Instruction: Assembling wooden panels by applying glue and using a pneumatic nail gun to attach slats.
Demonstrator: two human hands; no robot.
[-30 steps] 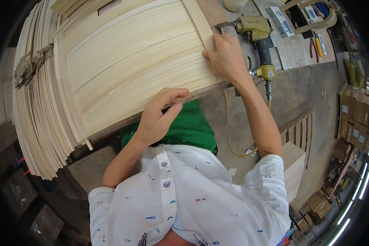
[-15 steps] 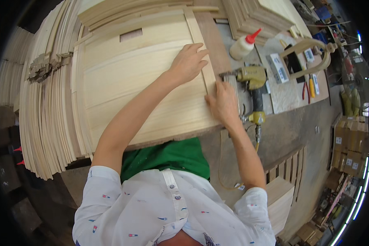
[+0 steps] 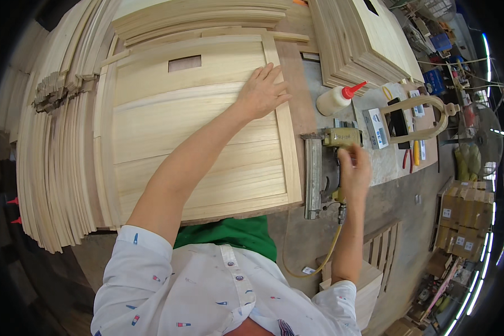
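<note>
My left hand (image 3: 263, 92) lies with fingers spread on the right-hand edge strip (image 3: 280, 120) of a pale wooden panel (image 3: 196, 129). The panel is made of several boards and has a small rectangular cutout (image 3: 185, 63) near its far end. Just right of it, a nail gun (image 3: 315, 179) with a yellowish head and a long grey magazine rests on its side. My right hand (image 3: 355, 171) is at the gun's dark handle, fingers bent and slightly blurred. Whether they close round the handle is hard to make out. An air hose (image 3: 333, 249) runs from the gun.
A white glue bottle (image 3: 333, 102) with a red nozzle lies beyond the gun. Stacked panels (image 3: 353, 45) stand at the far right, and bundled wood strips (image 3: 61, 173) line the left. Right of the gun are a curved wooden frame (image 3: 431, 134), pliers (image 3: 407, 159) and small boxes (image 3: 377, 127).
My right hand has left the panel's edge strip and moved right to the nail gun. My left hand stays on the strip. The whole view has shifted slightly.
</note>
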